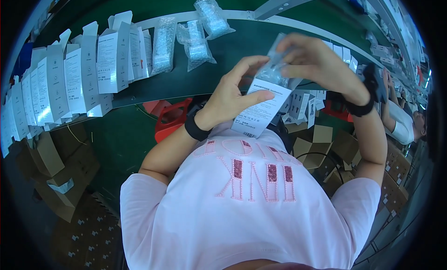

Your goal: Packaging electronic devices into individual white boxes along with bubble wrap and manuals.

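Rows of flat white printed cartons line the green table on the left, then the left hand fingers pinch a slim white cardboard box at chest height while the right hand fingers pinch a crinkly bubble-wrap pouch into its top, light, soft stuff, probably best gripped by the edges.

The white box looks like matt printed cardboard, as do the flat white boxes stacked along the tabletop, whose dark green surface is smooth with a slight sheen. The bubble-wrap pouches are clear, glossy plastic. Both wristbands look like matt black fabric. The shirt is soft pink cloth.
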Demonstrator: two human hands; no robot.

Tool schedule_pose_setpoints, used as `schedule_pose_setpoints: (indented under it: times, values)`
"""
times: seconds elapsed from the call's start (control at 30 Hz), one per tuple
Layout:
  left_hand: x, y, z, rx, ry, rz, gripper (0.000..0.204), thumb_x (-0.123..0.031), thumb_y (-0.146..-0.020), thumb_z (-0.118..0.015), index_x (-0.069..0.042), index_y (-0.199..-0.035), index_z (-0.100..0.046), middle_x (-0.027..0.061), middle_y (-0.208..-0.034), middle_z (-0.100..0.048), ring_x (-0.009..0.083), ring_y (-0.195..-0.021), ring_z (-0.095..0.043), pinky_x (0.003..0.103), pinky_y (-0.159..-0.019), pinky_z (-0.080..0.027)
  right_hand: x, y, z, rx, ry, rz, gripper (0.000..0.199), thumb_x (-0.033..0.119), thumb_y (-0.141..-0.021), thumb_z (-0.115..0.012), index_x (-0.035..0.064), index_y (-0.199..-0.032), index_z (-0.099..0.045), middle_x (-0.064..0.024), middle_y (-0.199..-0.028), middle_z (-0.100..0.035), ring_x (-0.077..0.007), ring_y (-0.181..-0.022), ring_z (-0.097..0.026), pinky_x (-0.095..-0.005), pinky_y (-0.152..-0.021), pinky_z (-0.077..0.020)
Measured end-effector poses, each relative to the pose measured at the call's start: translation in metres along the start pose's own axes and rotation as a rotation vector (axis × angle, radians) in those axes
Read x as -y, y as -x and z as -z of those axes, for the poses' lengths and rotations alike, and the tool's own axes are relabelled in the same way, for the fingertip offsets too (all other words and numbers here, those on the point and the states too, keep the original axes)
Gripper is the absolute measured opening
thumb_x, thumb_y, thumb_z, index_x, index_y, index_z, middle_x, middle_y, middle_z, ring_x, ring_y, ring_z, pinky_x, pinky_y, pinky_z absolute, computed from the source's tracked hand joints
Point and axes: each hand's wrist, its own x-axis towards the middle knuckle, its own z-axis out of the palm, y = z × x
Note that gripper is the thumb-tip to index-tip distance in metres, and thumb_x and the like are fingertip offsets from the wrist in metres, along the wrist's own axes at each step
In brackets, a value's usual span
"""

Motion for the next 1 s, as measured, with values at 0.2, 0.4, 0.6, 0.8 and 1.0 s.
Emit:
schedule_pose_setpoints:
  times: [0.2, 0.4, 0.6, 0.8, 1.0]
  values:
    - [-0.022, -0.004, 0.018, 0.126, -0.388, -0.223, 0.065, -0.022, -0.084, -0.073, 0.000, -0.138, -0.045, 0.0152, -0.130, -0.050, 0.0241, -0.119, -0.050, 0.035, -0.102, -0.037, -0.039, 0.032, -0.028, -0.608, -0.227, -0.005, 0.068, 0.022, -0.081, -0.075, 0.0009, -0.137, -0.043, -0.0129, -0.116, -0.061, -0.0232, -0.112, -0.057, -0.0350, -0.098, -0.0435]
    - [-0.012, -0.015, 0.003, 0.084, -0.290, -0.087, 0.059, -0.044, -0.092, -0.057, -0.002, -0.132, -0.052, 0.0184, -0.124, -0.051, 0.0295, -0.113, -0.050, 0.038, -0.097, -0.039, -0.070, 0.000, -0.089, -0.209, -1.221, -0.014, 0.068, 0.028, -0.086, -0.070, 0.0001, -0.139, -0.039, -0.0116, -0.128, -0.054, -0.0229, -0.116, -0.054, -0.0351, -0.098, -0.0427]
    - [-0.024, -0.027, 0.013, 0.241, -0.547, 0.057, 0.050, -0.041, -0.091, -0.058, -0.003, -0.124, -0.057, 0.0163, -0.108, -0.051, 0.0286, -0.103, -0.051, 0.037, -0.089, -0.041, -0.072, 0.004, -0.083, -0.442, -0.676, 0.337, 0.044, 0.027, -0.092, -0.064, -0.0004, -0.127, -0.059, -0.0149, -0.130, -0.057, -0.0220, -0.118, -0.053, -0.0325, -0.099, -0.0412]
    - [-0.007, -0.030, 0.014, 0.180, -0.481, -0.169, 0.048, -0.041, -0.089, -0.060, -0.003, -0.117, -0.060, 0.0163, -0.105, -0.051, 0.0283, -0.095, -0.053, 0.036, -0.084, -0.044, -0.056, 0.010, -0.079, -0.509, -0.675, 0.196, 0.035, 0.021, -0.094, -0.061, 0.0020, -0.124, -0.062, -0.0088, -0.123, -0.062, -0.0136, -0.105, -0.057, -0.0283, -0.089, -0.0469]
    - [-0.016, -0.027, 0.017, 0.269, -0.513, -0.031, 0.045, -0.037, -0.089, -0.062, -0.003, -0.118, -0.060, 0.0182, -0.114, -0.051, 0.0317, -0.104, -0.053, 0.038, -0.092, -0.042, -0.065, 0.008, -0.080, -0.406, -0.628, 0.265, 0.039, 0.019, -0.093, -0.063, 0.0035, -0.129, -0.058, -0.0071, -0.119, -0.062, -0.0120, -0.105, -0.056, -0.0281, -0.091, -0.0463]
